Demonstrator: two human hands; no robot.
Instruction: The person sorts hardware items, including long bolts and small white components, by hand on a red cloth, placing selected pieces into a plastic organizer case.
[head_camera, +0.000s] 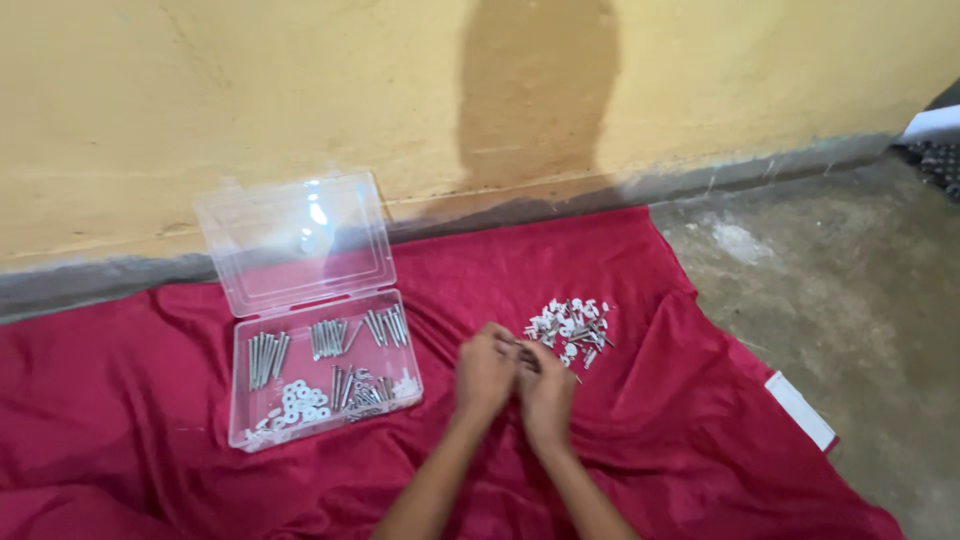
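Together, the left hand (485, 372) and right hand (546, 388) meet above the red cloth (140, 400), fingers curled and pinching something small between them; its kind and long axis cannot be told. Just beyond their fingertips lies a pile of white clips and screws (570, 328). Left of the hands, an open clear plastic box (318, 365) holds screws lying mostly lengthwise toward the wall.

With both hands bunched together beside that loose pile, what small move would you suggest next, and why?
Probably carry the small piece pinched between the left hand and right hand to the open clear organiser box. Its compartments already hold sorted screws and white washers, while the pile of mixed hardware lies loose on the red cloth.
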